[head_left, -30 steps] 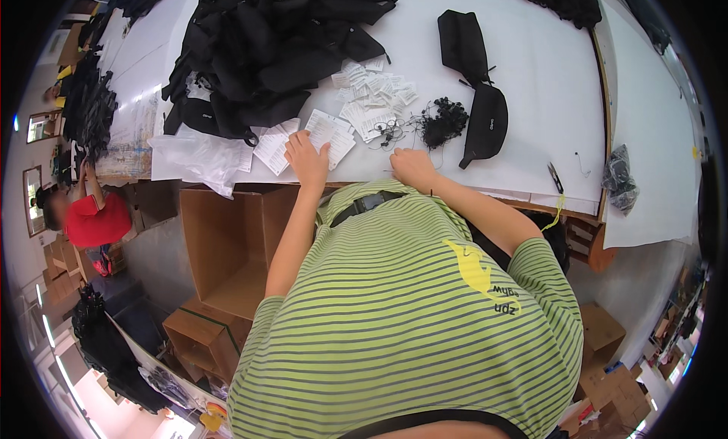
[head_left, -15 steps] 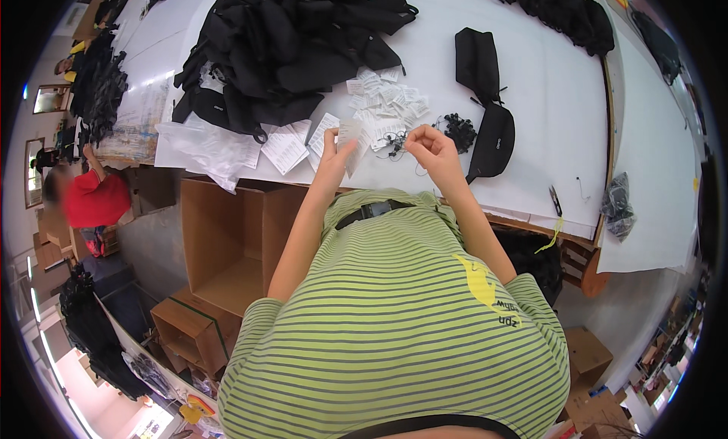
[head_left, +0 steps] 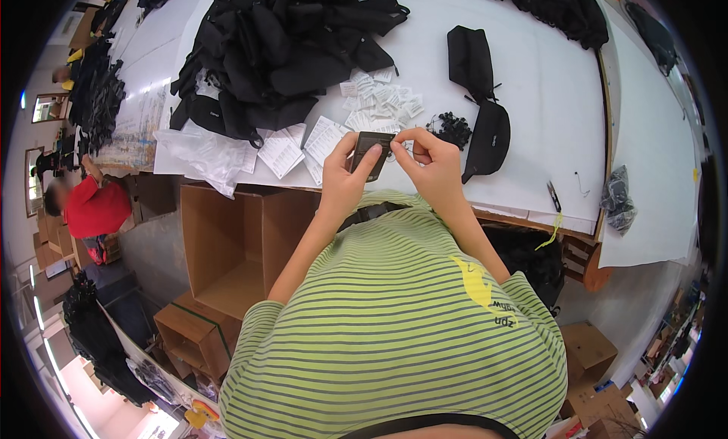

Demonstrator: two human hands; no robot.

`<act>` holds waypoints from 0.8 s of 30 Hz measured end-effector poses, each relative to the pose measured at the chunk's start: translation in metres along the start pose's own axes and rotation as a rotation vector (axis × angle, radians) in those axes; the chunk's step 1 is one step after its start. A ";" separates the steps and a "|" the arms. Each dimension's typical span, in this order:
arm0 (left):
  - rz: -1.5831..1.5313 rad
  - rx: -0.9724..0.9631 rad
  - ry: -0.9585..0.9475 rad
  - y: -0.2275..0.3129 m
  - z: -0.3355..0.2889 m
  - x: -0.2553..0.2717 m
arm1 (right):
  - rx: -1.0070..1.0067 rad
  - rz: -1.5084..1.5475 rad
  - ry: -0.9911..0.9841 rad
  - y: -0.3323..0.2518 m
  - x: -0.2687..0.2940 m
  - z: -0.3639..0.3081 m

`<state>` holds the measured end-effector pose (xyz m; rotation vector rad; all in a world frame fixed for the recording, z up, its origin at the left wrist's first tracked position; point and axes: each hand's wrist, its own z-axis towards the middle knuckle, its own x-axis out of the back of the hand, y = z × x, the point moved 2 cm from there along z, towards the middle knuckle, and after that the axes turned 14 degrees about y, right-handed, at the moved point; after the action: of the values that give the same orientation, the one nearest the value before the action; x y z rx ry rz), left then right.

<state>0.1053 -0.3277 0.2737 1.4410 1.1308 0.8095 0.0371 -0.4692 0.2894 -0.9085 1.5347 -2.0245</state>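
Observation:
My left hand [head_left: 343,180] holds a small dark card tag [head_left: 366,142] upright, its thumb flat across the face. At the tag's upper right corner my right hand [head_left: 438,164] has thumb and forefinger pinched; anything thin between them is too small to make out. Beyond the hands lies a loose pile of small white paper tags [head_left: 385,99], with larger printed white sheets [head_left: 280,155] to its left. To the right sit a clump of black string loops [head_left: 453,128] and two black zip pouches [head_left: 487,139] in a line.
A big heap of black pouches [head_left: 277,48] covers the table's far left, a clear plastic bag [head_left: 201,157] before it. Small snips [head_left: 554,196] and a bagged dark bundle [head_left: 619,200] lie right. An open carton [head_left: 224,242] stands below; a person in red [head_left: 95,208] is far left.
My left hand has turned its tag from a pale side to a dark one and moved right. My right hand has come in to the tag's corner, away from the string loops.

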 end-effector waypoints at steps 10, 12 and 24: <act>0.450 -0.616 0.081 0.024 0.000 -0.005 | -0.117 0.061 -0.044 0.004 0.002 0.003; 0.530 -0.548 0.035 0.026 -0.002 -0.001 | -0.080 0.031 -0.037 0.006 0.001 0.004; 0.038 0.249 -0.219 -0.015 0.023 0.009 | -0.135 0.008 -0.195 0.020 -0.005 0.009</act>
<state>0.1261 -0.3273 0.2540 1.7162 1.0654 0.5336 0.0467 -0.4777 0.2705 -1.1141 1.5768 -1.7848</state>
